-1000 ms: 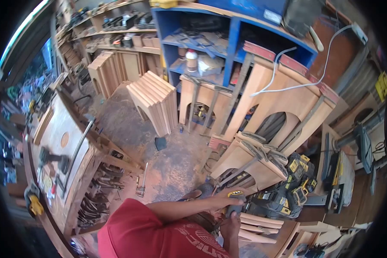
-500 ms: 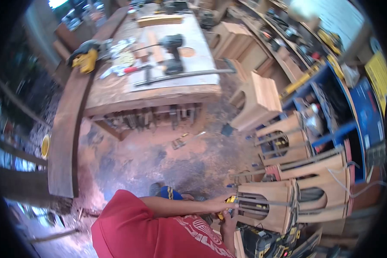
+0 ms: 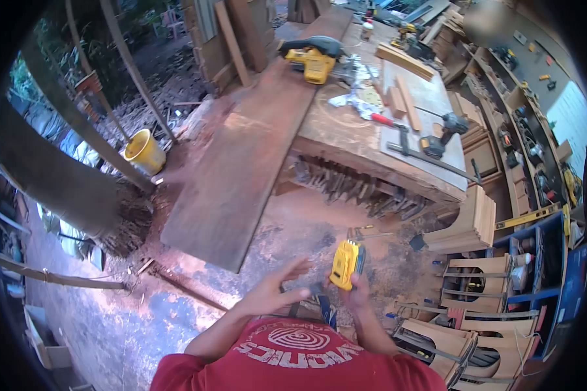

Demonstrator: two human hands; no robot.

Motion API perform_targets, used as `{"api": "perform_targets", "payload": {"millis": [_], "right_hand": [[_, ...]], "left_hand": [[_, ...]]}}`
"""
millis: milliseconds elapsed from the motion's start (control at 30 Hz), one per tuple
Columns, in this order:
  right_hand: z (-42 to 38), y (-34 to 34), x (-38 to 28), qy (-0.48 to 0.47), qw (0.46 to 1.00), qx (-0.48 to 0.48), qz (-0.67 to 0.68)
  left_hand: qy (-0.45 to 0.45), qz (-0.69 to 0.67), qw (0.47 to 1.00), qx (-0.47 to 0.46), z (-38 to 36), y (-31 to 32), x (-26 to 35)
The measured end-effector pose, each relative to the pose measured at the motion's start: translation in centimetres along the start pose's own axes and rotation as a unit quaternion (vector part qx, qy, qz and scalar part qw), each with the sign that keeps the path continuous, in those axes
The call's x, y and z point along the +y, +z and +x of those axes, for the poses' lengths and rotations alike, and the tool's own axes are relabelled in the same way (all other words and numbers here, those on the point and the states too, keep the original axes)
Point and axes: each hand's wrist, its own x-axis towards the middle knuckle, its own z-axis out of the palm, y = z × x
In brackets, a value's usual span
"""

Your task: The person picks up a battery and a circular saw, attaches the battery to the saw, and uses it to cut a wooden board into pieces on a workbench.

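Note:
My right hand point(image 3: 357, 293) grips a yellow power-tool battery point(image 3: 346, 264) from below and holds it up in front of my red shirt. The battery stands nearly upright, with a dark side facing right. To its left, my left hand point(image 3: 282, 287) is open with fingers apart, touching nothing. Ahead on the bench lie a yellow-and-black power tool point(image 3: 313, 62), a cordless drill point(image 3: 445, 133) and a bar clamp point(image 3: 430, 158).
A wide dark plank point(image 3: 241, 169) juts past the bench point(image 3: 346, 143) at left. Clamped wooden panels point(image 3: 473, 283) stand at right, beside blue shelving point(image 3: 544, 287). A yellow bucket point(image 3: 145, 152) sits beyond a leaning post, and small tools point(image 3: 365, 231) lie on the dusty floor.
The view has swung left, bringing the plank and bucket into sight. Both hands have moved from beside the clamped panels to my front. My left hand is now apart from the battery.

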Motion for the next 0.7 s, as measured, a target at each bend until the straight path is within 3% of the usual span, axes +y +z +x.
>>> {"api": "perform_targets", "payload": {"millis": [133, 233, 333, 400, 533, 700], "right_hand": [[5.8, 5.8, 1.3, 0.000, 0.995, -0.083, -0.051], [8.5, 10.9, 2.1, 0.010, 0.993, -0.118, -0.005], [11.3, 14.3, 4.5, 0.051, 0.987, -0.151, 0.025], [13.2, 17.3, 6.3, 0.074, 0.980, -0.176, 0.047], [19.8, 25.1, 10.3, 0.060, 0.982, -0.170, -0.050], [27.9, 33.3, 15.6, 0.038, 0.981, -0.055, -0.182]], "left_hand": [[0.075, -0.044, 0.983, 0.163, -8.4, -7.8, 0.6], [0.131, -0.052, 0.926, 0.350, -13.3, -11.4, -0.2], [0.161, -0.154, 0.855, 0.468, -17.2, -15.9, -3.8], [0.110, -0.123, 0.838, 0.520, -19.6, -19.7, -5.1], [0.077, -0.105, 0.791, 0.598, -24.7, -30.8, -7.8], [-0.037, -0.075, 0.725, 0.683, -31.1, -45.9, -12.3]]}}
